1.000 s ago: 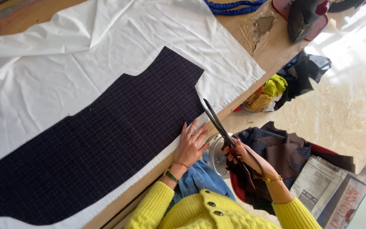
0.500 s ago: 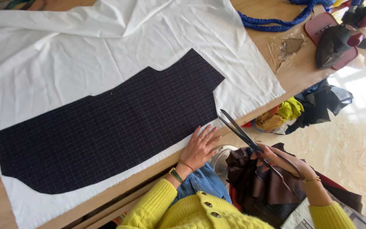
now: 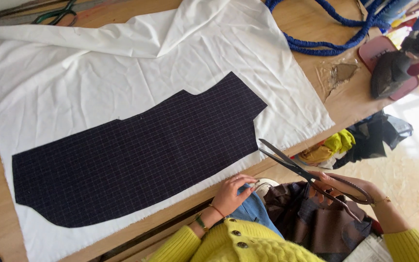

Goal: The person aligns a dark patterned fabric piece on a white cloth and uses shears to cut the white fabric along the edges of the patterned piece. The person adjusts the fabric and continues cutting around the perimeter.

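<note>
Our right hand (image 3: 338, 187) grips long dark steel scissors (image 3: 297, 167), blades apart, just off the white cloth sheet's (image 3: 122, 82) near edge w/ dark checked pattern piece (image 3: 136, 155) on it. Left hand (image 3: 231, 194), fingers loose, rests at that edge. Cloth's soft, limp; pin it flat.

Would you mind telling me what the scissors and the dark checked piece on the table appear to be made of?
The scissors in the right hand look like dark, dull metal: thin, rigid, tapering blades, standing open. The dark checked piece looks like woven cloth, perhaps wool suiting, matt, lying flat and limp on the creased white fabric, probably cotton.
</note>
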